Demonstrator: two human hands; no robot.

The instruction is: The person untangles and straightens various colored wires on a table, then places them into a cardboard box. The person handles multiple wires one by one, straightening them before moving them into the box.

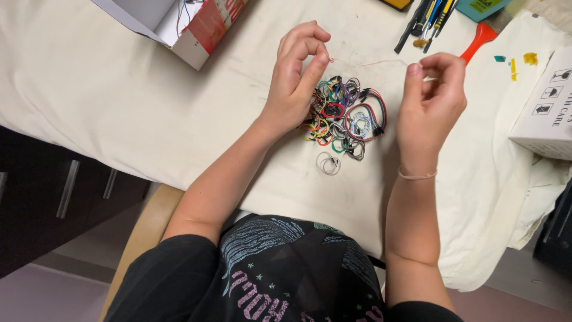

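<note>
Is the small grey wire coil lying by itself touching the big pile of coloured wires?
Apart. The head view shows the grey wire coil lying nearer the person than the pile of coloured wires, with a strip of bare cloth between them.

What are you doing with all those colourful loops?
A person sits at a table covered in a cream cloth. Both hands are raised, and the left hand and right hand pinch the two ends of a thin pinkish wire, stretched between them. Below lies a pile of coiled wires in many colours, with one small grey coil lying apart, nearer the person.
</note>
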